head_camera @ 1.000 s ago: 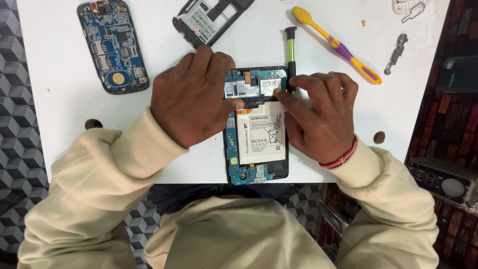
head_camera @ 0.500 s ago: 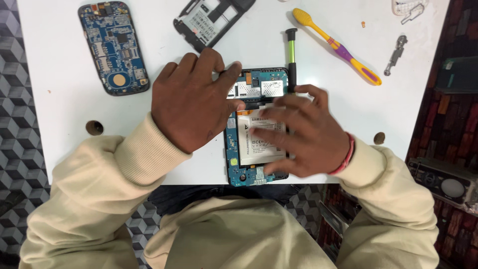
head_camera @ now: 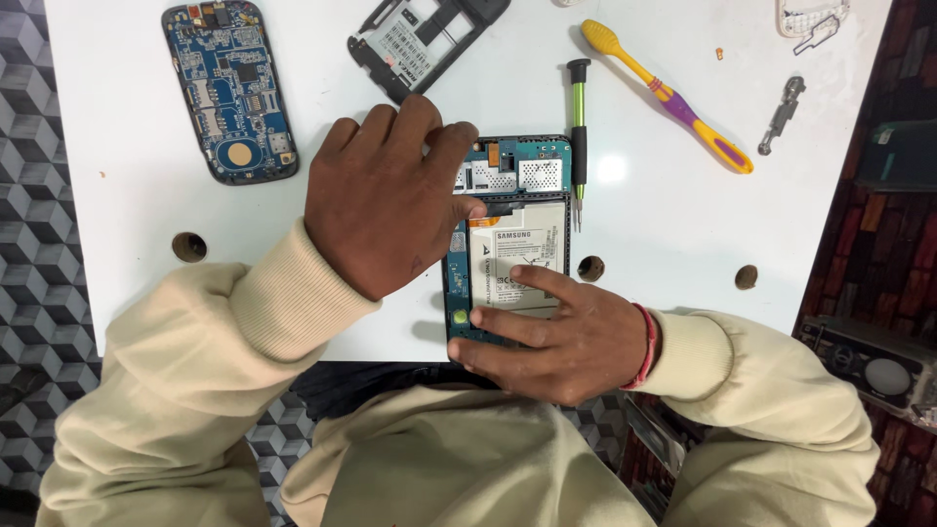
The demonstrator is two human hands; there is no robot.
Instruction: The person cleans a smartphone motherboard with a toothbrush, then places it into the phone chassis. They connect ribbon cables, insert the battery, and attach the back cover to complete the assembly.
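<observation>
On the white table [head_camera: 146, 283], an opened tablet [head_camera: 508, 234] lies with its long axis pointing away from the person. The left hand [head_camera: 386, 210] presses its upper left edge, fingers together; the right hand [head_camera: 561, 337] lies flat on its lower end, fingers spread on the battery [head_camera: 522, 254].

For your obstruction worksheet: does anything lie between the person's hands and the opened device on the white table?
Nothing visible does. The left hand rests directly on the opened device at its upper left, and the right hand presses its white battery. The green screwdriver lies beside it, clear of both.
</observation>
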